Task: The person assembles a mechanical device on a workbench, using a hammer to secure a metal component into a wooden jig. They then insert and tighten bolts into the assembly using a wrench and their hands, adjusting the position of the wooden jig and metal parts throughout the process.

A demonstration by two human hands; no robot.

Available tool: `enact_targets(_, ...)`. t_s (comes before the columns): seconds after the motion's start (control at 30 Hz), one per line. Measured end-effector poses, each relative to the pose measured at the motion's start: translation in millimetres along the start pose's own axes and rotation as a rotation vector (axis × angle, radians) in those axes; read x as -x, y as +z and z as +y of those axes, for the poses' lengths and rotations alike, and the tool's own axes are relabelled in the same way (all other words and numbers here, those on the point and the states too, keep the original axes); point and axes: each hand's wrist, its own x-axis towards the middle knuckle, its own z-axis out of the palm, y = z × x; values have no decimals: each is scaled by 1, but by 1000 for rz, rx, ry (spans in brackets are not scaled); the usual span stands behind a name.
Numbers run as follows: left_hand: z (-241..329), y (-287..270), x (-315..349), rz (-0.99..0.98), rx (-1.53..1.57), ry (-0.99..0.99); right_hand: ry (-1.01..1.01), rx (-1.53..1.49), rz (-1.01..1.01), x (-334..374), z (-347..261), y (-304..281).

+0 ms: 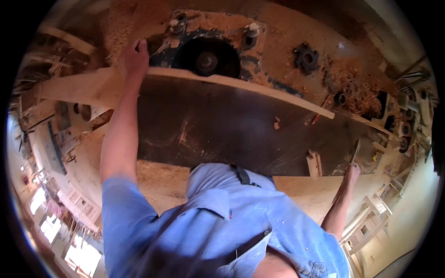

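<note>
My left arm reaches across a long pale wooden board [234, 83], which lies along the far edge of a dark machine table [222, 120]. My left hand [134, 61] is closed at the board's far edge, towards its left end; its fingers are partly hidden. At the right end of the table, my right hand [353, 171] is closed around a thin, pointed, greyish tool [356, 150] whose kind I cannot make out. A short grooved wood block [314, 164] lies to the left of that hand, near the table's front edge.
Beyond the board is a round dark opening with a metal spindle [206, 61], flanked by bolts [251, 30]. A toothed cutter head [306, 58] sits among sawdust and shavings [359, 95]. A red pencil-like stick [316, 118] lies by the board's right end. Wooden frames [371, 222] stand right.
</note>
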Motion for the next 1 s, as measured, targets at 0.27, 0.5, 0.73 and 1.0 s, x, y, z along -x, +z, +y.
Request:
enact_targets(0.27,46,-24,11,-124,-82,-155,-480,-5,-181,207,-245,28)
enact_targets(0.5,44,-25,14,-51,-41,-110,-1467,655,-446,348,-442,135)
enact_targets(0.73,47,-32,15,-60,-7,-88,-1543,1037,-262,375,-521,184)
enact_targets(1.0,43,-29,18,8,0,-88,-1761,1111,-303,411,-529,187)
